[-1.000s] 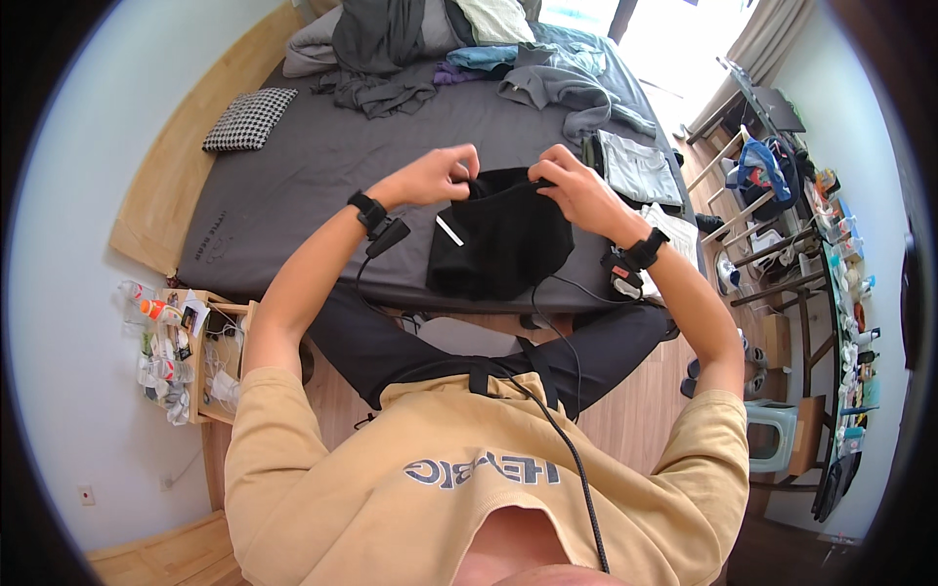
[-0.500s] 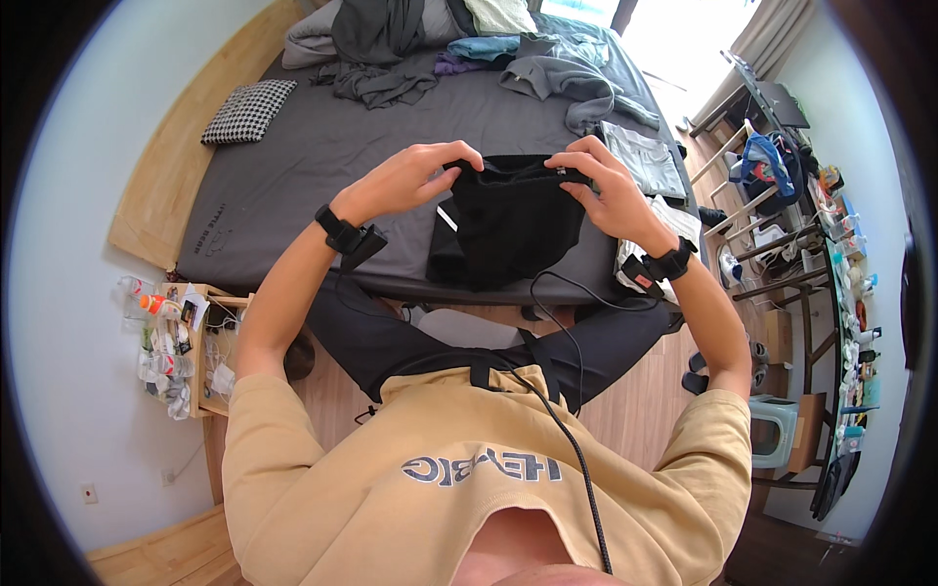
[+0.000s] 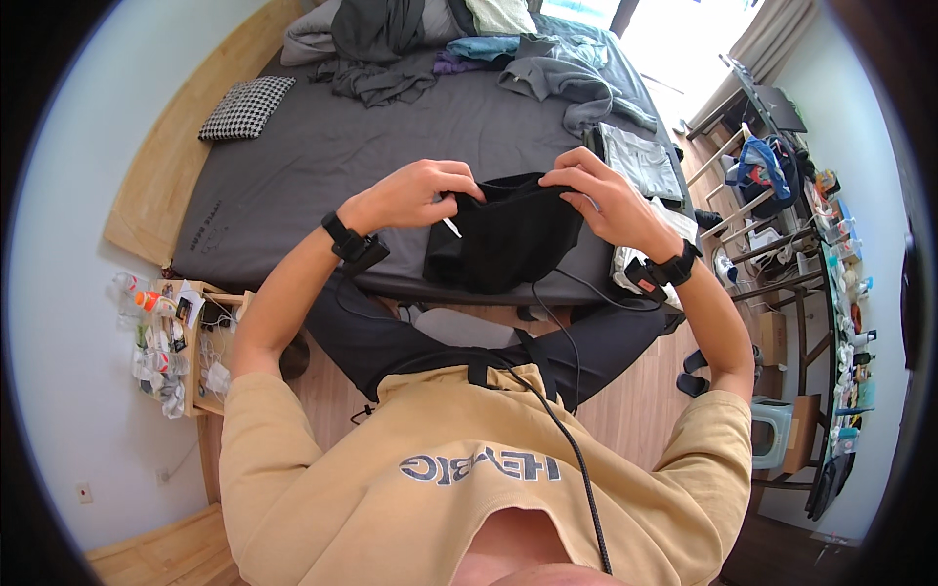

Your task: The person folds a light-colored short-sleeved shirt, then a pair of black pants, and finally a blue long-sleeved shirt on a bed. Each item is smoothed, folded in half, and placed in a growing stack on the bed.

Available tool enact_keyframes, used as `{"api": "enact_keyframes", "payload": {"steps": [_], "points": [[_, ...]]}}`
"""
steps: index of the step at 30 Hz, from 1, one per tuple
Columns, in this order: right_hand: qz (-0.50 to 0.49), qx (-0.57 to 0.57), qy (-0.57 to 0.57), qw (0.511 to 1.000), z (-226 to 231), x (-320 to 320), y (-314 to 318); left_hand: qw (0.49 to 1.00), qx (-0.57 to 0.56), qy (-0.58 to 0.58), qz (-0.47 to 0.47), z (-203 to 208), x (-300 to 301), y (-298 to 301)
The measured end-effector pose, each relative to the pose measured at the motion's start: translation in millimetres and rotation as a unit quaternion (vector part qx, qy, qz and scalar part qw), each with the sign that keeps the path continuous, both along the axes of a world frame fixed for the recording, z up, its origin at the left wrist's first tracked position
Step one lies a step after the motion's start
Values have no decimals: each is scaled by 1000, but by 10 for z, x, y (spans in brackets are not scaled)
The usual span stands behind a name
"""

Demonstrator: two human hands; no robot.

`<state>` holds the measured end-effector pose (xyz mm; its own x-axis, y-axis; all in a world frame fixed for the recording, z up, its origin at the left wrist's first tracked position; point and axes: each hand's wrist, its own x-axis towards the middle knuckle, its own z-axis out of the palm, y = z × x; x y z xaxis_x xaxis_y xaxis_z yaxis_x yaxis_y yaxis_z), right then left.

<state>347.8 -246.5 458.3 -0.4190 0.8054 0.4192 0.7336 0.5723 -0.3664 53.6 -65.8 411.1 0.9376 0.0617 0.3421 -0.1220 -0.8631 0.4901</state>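
That soft, matte black garment (image 3: 518, 244) sags in folds, its edge pinched by the left hand (image 3: 422, 191) at eleven o'clock, the right hand (image 3: 608, 195) at one.

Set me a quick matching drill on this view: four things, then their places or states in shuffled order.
Things:
1. Black garment
2. Checked cushion
3. Folded light-grey garment
4. Dark slippers

Places or states:
A. On the wooden floor, below bed level
B. At the right edge of the bed
C. Held near its upper edge by the left hand and right hand
D. Lying beside the wooden headboard

Pairs: 1-C, 2-D, 3-B, 4-A
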Motion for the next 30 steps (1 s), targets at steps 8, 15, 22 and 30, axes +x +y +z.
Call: {"api": "enact_keyframes", "payload": {"steps": [8,15,22,30], "points": [[20,-8,22,1000,-97,-5,44,998,-37,-51,-13,-428,109,-70],[12,-100,-124,987,-4,122,31,993,-115,36,1,-227,71,-10],[5,-95,-194,976,-114,119,114,993,23,111,-44,403,120,-54],[53,35,-120,991,44,-51,96,990,48,126,-36,696,51,-29]]}}
